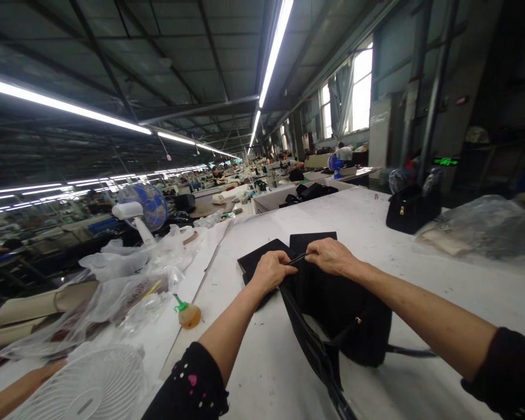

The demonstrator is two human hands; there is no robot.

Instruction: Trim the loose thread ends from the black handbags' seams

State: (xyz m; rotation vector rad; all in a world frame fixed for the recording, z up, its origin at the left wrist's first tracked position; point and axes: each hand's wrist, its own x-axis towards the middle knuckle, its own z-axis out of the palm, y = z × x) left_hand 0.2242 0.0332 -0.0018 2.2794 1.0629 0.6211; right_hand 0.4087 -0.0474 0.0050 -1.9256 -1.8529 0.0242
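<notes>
A black bag lies on the white worktable right in front of me, its strap trailing toward the near edge. My left hand is closed in a fist on the bag's upper left edge. My right hand is closed on the upper edge just to the right, pinching a thin dark strip that runs between the two hands. Flat black panels stick out from under the bag behind my hands.
A small orange glue bottle lies left of my arm. Crumpled clear plastic bags, a white fan and a blue fan stand at the left. Another black bag and a plastic-wrapped bundle sit far right. People work at distant tables.
</notes>
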